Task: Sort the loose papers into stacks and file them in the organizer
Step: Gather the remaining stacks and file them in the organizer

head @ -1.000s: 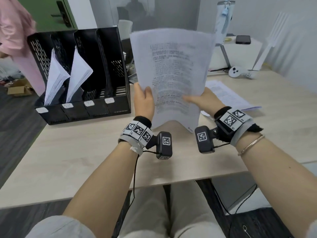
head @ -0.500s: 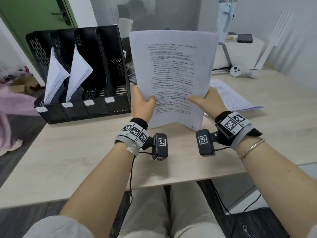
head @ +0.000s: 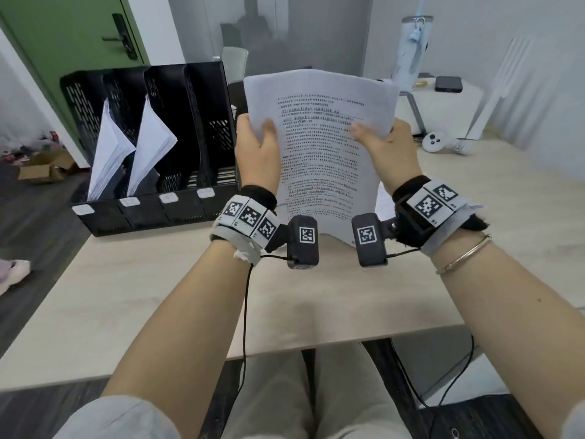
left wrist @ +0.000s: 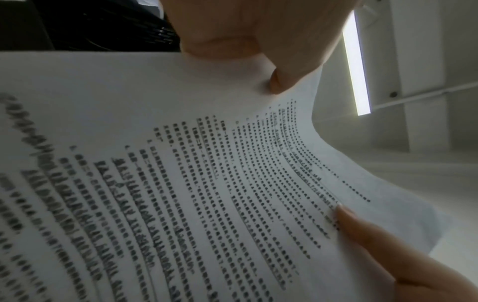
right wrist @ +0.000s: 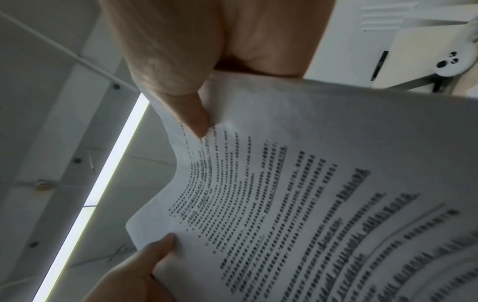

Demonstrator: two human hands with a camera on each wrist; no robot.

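Observation:
I hold a stack of printed white papers (head: 319, 160) upright above the table (head: 158, 286). My left hand (head: 258, 141) grips its left edge near the top, thumb on the printed face. My right hand (head: 383, 141) grips the right edge the same way. The left wrist view shows the papers (left wrist: 181, 183) with my left thumb (left wrist: 282, 81) pressed on them. In the right wrist view my right thumb (right wrist: 191, 114) pinches the papers (right wrist: 310, 183). A black four-slot organizer (head: 152, 147) stands at the back left, with paper stacks (head: 133, 147) leaning in its two left slots.
More loose sheets (head: 384, 204) lie on the table behind my right wrist. A white controller (head: 435, 142), a tall bottle (head: 411, 52) and a phone (head: 448, 83) are at the back right. A green door (head: 63, 42) is behind the organizer.
Both hands have slid up the papers' side edges toward the top, and the stack sits lower in view. A person in pink at the far left has moved out of sight.

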